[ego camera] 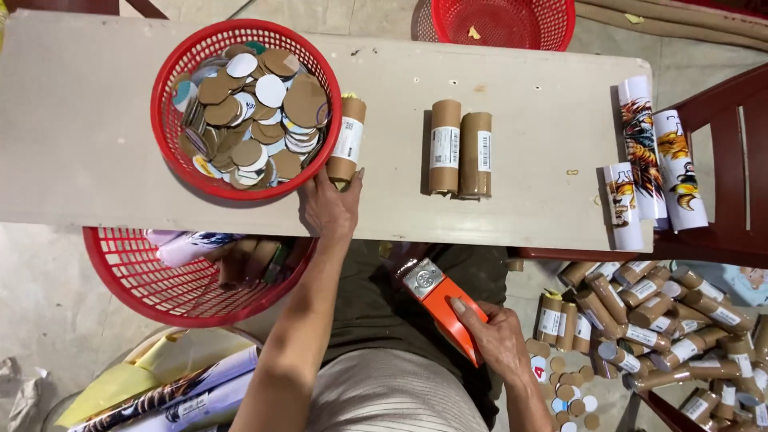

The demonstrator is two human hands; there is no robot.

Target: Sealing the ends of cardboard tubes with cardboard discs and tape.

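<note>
Right hand point(498, 334), lowest in view and over the lap, closed around an orange tape dispenser point(445, 308) whose metal head points up toward the table point(96, 160). Left hand point(330, 210) at the near table edge, fingers wrapped on the lower end of a brown tube point(347, 139) bearing a white label; the tube lies on the table, touching the right rim of a red basket point(186, 181) filled with round cardboard discs point(252, 112), some brown, some white. Two more labelled tubes point(461, 147) lie side by side at mid-table, well apart from the held one. Three printed rolls point(652, 156) rest near the right table edge. Below the table: a second red basket point(152, 280) at left holding tubes and rolls, further printed rolls point(172, 396) at lower left, and a heap of labelled tubes point(664, 328) on the floor at right with loose discs point(570, 392) beside it. A third red basket point(500, 20) stands beyond the far table edge.
</note>
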